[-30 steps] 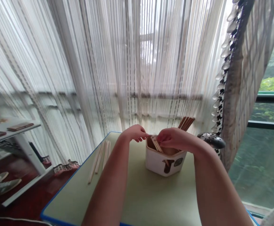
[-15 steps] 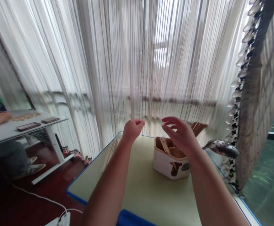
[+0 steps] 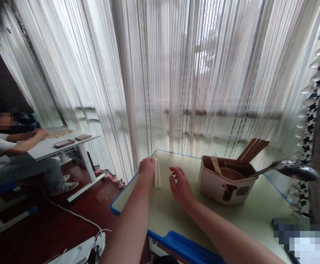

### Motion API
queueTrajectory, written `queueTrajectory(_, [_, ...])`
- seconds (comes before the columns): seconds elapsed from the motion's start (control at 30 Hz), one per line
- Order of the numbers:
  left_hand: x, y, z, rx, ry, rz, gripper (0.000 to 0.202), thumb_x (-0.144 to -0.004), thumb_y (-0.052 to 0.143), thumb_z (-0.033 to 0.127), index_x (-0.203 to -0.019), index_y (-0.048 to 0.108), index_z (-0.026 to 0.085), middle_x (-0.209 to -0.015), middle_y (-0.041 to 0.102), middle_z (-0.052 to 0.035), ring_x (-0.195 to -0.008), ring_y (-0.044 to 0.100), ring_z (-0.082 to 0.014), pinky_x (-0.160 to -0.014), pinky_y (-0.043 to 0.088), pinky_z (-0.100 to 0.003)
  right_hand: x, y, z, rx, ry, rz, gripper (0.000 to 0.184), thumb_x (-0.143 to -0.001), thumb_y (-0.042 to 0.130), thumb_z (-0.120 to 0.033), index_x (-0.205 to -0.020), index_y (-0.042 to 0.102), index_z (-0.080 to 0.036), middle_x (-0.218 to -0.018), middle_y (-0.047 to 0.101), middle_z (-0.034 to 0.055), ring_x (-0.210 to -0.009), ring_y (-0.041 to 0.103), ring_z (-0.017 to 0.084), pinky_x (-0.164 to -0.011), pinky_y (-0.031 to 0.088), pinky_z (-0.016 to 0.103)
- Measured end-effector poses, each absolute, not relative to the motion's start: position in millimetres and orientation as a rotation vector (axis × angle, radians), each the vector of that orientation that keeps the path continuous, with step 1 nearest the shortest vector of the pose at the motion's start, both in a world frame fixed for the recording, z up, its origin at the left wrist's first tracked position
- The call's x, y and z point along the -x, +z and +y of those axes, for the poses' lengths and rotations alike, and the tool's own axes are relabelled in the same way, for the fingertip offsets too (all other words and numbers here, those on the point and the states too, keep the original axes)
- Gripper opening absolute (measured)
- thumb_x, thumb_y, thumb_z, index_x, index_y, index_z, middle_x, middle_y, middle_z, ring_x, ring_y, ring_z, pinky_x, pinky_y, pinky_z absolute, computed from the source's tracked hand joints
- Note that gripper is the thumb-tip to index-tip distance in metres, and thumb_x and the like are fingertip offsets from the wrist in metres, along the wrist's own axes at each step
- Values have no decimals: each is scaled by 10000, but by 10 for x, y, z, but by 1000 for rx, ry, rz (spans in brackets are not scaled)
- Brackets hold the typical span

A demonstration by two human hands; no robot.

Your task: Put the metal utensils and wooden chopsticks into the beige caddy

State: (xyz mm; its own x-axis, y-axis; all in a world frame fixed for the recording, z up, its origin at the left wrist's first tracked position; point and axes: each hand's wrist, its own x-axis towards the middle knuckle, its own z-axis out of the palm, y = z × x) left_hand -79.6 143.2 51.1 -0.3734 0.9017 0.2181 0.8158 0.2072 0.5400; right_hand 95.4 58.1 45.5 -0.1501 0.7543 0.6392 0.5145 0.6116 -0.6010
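My left hand is closed at the left side of the table, its fingers curled beside the far end of a few thin wrapped chopsticks. Whether the fingers grip them is hidden. To the right of the chopsticks, my right hand hovers over the tabletop, thumb and fingers apart and nothing between them. Farther right stands a white utensil holder with a brown inside. It holds brown chopsticks, a wrapped light-coloured bundle and a slotted metal ladle that sticks out to the right.
A blue tray edge runs along the table's front. Striped sheer curtains hang behind. At left, a person sits at another table with small pieces and two flat trays. A white cable crosses the floor.
The view has swung left. Both hands have come down toward the table, the left to the wrapped chopsticks. My right hand has moved left, away from the utensil holder.
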Motion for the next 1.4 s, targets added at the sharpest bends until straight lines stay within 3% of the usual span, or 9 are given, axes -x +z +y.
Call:
queueTrajectory(0.2, [799, 424, 1440, -1565, 673, 2393, 278, -768, 507, 245, -986, 646, 142, -1081, 606, -215, -1025, 548, -342, -789, 421, -422, -895, 210, 654, 1041, 191, -2388, 431, -853, 432, -336, -1274, 462, -248, -1347, 440, 53, -1226, 373, 226, -1014, 289, 366])
queueTrajectory(0.33, [733, 372, 1469, -1612, 662, 2352, 255, -801, 464, 238, -941, 661, 159, -1061, 628, -187, -1020, 563, -283, -819, 419, -371, -896, 280, 618, 1047, 173, -2508, 309, -862, 416, -338, -1089, 589, -218, -1124, 604, 55, -1075, 489, 196, -926, 340, 323])
queueTrajectory(0.47, [670, 324, 1504, -1697, 698, 2268, 248, -805, 464, 230, -893, 675, 137, -1005, 646, -192, -973, 593, -272, -818, 420, -352, -903, 277, 653, 1293, 48, -2401, 257, -851, 426, -326, -903, 629, -179, -950, 640, 82, -940, 542, 201, -840, 373, 310])
queueTrajectory(0.63, [611, 261, 1555, -1760, 745, 2199, 205, -779, 502, 204, -852, 677, 124, -966, 651, -196, -956, 599, -289, -830, 413, -367, -943, 338, 727, 1624, -62, -2338, 194, -825, 442, -184, -893, 620, -149, -926, 651, 118, -909, 592, 225, -749, 425, 297])
queueTrajectory(0.77, [593, 235, 1570, -1739, 804, 2175, 175, -772, 522, 209, -822, 675, 140, -949, 657, -183, -945, 603, -285, -833, 411, -371, -984, 440, 731, 1783, -64, -2343, 294, -816, 355, -31, -940, 609, -113, -866, 671, 149, -804, 650, 240, -638, 455, 299])
queueTrajectory(0.93, [576, 302, 1500, -1725, 949, 2112, 166, -765, 525, 190, -817, 678, 147, -938, 668, -165, -967, 597, -278, -851, 405, -363, -1024, 646, 644, 1768, -99, -2342, 293, -803, 354, 8, -916, 601, -103, -865, 663, 160, -812, 651, 255, -631, 463, 312])
queueTrajectory(1.03, [515, 431, 1427, -1738, 1116, 2057, 246, -806, 474, 213, -968, 651, 161, -1051, 648, -132, -1022, 575, -232, -873, 406, -321, -1078, 906, 551, 1717, -242, -2254, 269, -812, 355, -6, -929, 566, -125, -886, 643, 144, -806, 635, 235, -605, 443, 289])
queueTrajectory(1.2, [270, 780, 1294, -1398, 1852, 1296, 393, -827, 463, 417, -1049, 596, 121, -990, 664, -120, -836, 628, -173, -759, 485, -307, -1272, 1440, 317, 1527, -478, -2079, 170, -822, 419, -100, -871, 566, -170, -836, 639, 73, -749, 600, 183, -554, 367, 245])
queueTrajectory(1.4, [-90, 1406, 1116, -1220, 1979, 647, 388, -762, 576, 440, -947, 629, 102, -886, 677, -125, -685, 621, -133, -625, 498, -272, -1698, 1893, 139, 1437, -564, -1683, 152, -815, 464, -204, -844, 612, -210, -800, 658, 21, -676, 568, 146, -556, 308, 243])
